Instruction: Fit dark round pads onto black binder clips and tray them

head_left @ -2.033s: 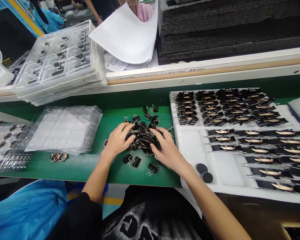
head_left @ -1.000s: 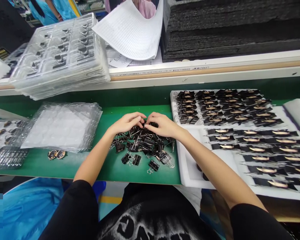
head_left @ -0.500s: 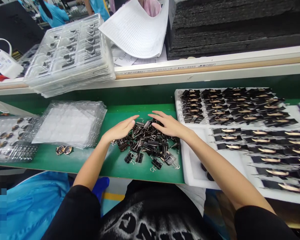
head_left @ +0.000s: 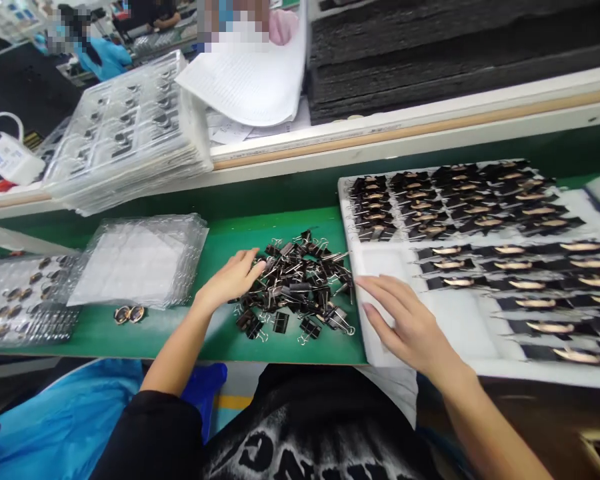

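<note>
A heap of black binder clips (head_left: 300, 287) with silver wire handles lies on the green bench top (head_left: 180, 333). At the heap's left edge is my left hand (head_left: 233, 280), fingers extended and touching or just over the nearest clips. My right hand (head_left: 405, 323) hovers over the front left corner of the white foam tray (head_left: 385, 260), its fingers stretched and nothing held. Rows of tan, curved pieces gripped by binder clips (head_left: 480, 200) fill much of that tray and the foam beside it.
Left of the heap lie clear plastic trays (head_left: 135, 257) and a pair of round gold-rimmed pieces (head_left: 129, 314). More trays (head_left: 25, 297) hold similar round pieces. Stacked blister trays (head_left: 130, 133) and paper sheets (head_left: 245, 73) rest on the shelf. A co-worker's blue garment (head_left: 70, 413) shows at lower left.
My right hand has left the heap, moving right and toward me over the foam tray. My left hand stays by the heap, slightly lower. The view has shifted a little.
</note>
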Available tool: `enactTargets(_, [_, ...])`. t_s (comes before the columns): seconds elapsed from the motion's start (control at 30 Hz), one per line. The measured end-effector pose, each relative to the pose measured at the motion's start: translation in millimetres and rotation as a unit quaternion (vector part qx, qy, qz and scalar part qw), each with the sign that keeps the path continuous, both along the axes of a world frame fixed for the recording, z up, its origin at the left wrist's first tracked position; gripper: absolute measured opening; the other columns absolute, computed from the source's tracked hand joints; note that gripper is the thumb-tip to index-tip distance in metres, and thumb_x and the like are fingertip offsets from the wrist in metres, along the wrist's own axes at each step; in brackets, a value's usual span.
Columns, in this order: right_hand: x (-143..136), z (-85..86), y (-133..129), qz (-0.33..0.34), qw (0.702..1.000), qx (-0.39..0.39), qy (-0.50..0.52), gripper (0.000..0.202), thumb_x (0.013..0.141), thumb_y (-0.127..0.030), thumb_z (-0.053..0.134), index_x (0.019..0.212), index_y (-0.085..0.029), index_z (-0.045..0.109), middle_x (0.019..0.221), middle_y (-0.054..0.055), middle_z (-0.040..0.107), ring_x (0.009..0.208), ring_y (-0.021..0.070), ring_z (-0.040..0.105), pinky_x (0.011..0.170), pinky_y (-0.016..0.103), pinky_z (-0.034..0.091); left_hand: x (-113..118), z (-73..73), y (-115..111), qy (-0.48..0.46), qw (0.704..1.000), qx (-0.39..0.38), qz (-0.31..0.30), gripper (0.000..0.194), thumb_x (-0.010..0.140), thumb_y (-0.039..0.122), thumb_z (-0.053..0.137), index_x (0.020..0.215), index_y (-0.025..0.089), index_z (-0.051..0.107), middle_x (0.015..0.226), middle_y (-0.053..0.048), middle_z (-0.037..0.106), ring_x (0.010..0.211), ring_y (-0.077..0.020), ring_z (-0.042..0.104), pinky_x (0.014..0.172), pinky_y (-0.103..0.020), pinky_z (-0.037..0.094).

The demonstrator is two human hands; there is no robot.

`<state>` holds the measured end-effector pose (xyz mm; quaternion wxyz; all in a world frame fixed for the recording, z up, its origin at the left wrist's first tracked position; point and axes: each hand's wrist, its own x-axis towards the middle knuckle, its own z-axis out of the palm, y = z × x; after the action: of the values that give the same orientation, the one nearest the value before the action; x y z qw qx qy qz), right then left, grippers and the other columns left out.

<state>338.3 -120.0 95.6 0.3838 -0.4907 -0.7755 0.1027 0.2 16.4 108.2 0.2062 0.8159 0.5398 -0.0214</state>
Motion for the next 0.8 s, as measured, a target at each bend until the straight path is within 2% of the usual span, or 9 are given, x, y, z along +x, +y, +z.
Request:
enactTargets(0.07, [3.4, -16.0, -40.3, -0.101, 0.993, 0.041, 0.046, 0.068, 0.097, -0.015, 0.056, 0.157, -0.044, 0.040, 0.127, 0.006, 0.070, 0.114, 0.0307, 0.068, 0.099, 0.057, 0.057, 16.4, 18.1, -2.3, 0.015, 0.998, 0.062, 0.003, 0.065, 0.104, 0.061, 0.030, 0.153, 0.020, 0.042, 0.152, -0.019, 0.049, 0.142, -0.0392, 0.046, 0.111, -0.061, 0.042])
enactTargets(0.13, [7.4, -33.4, -78.7, -0.210, 0.974, 0.068, 0.058, 0.068, 0.095, -0.014, 0.057, 0.154, -0.044, 0.045, 0.120, 0.008, 0.071, 0.107, 0.0323, 0.070, 0.093, 0.059, 0.059, 40.9, 40.0, -9.8, -0.015, 0.993, 0.101, -0.059, 0.057, 0.105, 0.055, 0.035, 0.154, 0.026, 0.040, 0.155, -0.015, 0.047, 0.144, -0.0366, 0.045, 0.114, -0.060, 0.042])
enactTargets(0.23, [26.2, -50.4, -132.2, -0.363, 0.926, 0.102, 0.004, 0.069, 0.093, -0.015, 0.060, 0.154, -0.044, 0.046, 0.112, 0.008, 0.073, 0.100, 0.0337, 0.072, 0.089, 0.062, 0.060, 90.2, 74.2, -29.0, -0.088, 0.960, 0.065, -0.259, 0.056, 0.104, 0.046, 0.044, 0.158, 0.038, 0.033, 0.160, -0.008, 0.043, 0.146, -0.0298, 0.045, 0.118, -0.050, 0.045])
enactTargets(0.33, [68.8, -47.6, -187.2, -0.510, 0.848, 0.113, -0.086, 0.067, 0.093, -0.020, 0.060, 0.153, -0.047, 0.045, 0.110, 0.009, 0.074, 0.103, 0.0343, 0.072, 0.090, 0.058, 0.059, 151.9, 104.6, -50.0, -0.084, 0.894, 0.006, -0.441, 0.061, 0.100, 0.045, 0.053, 0.158, 0.048, 0.033, 0.158, -0.003, 0.046, 0.139, -0.0309, 0.053, 0.110, -0.049, 0.054])
enactTargets(0.4, [107.6, -38.6, -226.9, -0.612, 0.776, 0.067, -0.139, 0.059, 0.097, -0.023, 0.056, 0.151, -0.045, 0.047, 0.115, 0.013, 0.073, 0.112, 0.0334, 0.069, 0.095, 0.053, 0.055, 201.0, 120.3, -65.4, -0.064, 0.839, -0.041, -0.539, 0.059, 0.100, 0.045, 0.053, 0.157, 0.050, 0.035, 0.153, -0.003, 0.052, 0.132, -0.0313, 0.060, 0.104, -0.049, 0.057])
enactTargets(0.5, [172.2, -33.3, -285.4, -0.714, 0.675, -0.145, -0.116, 0.045, 0.103, -0.028, 0.043, 0.145, -0.027, 0.057, 0.130, 0.021, 0.066, 0.127, 0.0335, 0.060, 0.102, 0.049, 0.049, 285.6, 131.5, -97.8, -0.048, 0.754, -0.109, -0.646, 0.049, 0.102, 0.046, 0.050, 0.151, 0.049, 0.044, 0.145, -0.004, 0.059, 0.122, -0.0303, 0.066, 0.098, -0.047, 0.061])
enactTargets(0.6, [232.2, -53.3, -330.2, -0.698, 0.594, -0.400, -0.010, 0.049, 0.103, -0.033, 0.045, 0.148, -0.016, 0.052, 0.136, 0.028, 0.060, 0.126, 0.0376, 0.060, 0.096, 0.049, 0.048, 380.6, 115.5, -144.0, -0.065, 0.675, -0.163, -0.717, 0.040, 0.104, 0.046, 0.046, 0.142, 0.043, 0.054, 0.136, -0.006, 0.063, 0.117, -0.0272, 0.069, 0.100, -0.043, 0.060])
enactTargets(0.7, [274.6, -92.0, -354.0, -0.662, 0.524, -0.527, 0.100, 0.056, 0.105, -0.039, 0.046, 0.154, -0.012, 0.044, 0.141, 0.030, 0.055, 0.130, 0.0368, 0.057, 0.101, 0.045, 0.045, 483.0, 62.5, -202.3, -0.045, 0.615, -0.196, -0.763, 0.040, 0.104, 0.046, 0.043, 0.138, 0.031, 0.057, 0.130, -0.010, 0.064, 0.118, -0.0275, 0.068, 0.109, -0.042, 0.053])
enactTargets(0.8, [290.6, -129.8, -359.5, -0.654, 0.458, -0.582, 0.154, 0.065, 0.104, -0.053, 0.043, 0.152, -0.010, 0.045, 0.149, 0.031, 0.047, 0.133, 0.0398, 0.054, 0.104, 0.048, 0.044, 574.7, -16.3, -265.4, 0.082, 0.679, -0.176, -0.708, 0.039, 0.099, 0.041, 0.054, 0.130, 0.019, 0.061, 0.136, -0.015, 0.063, 0.133, -0.0373, 0.058, 0.118, -0.049, 0.040])
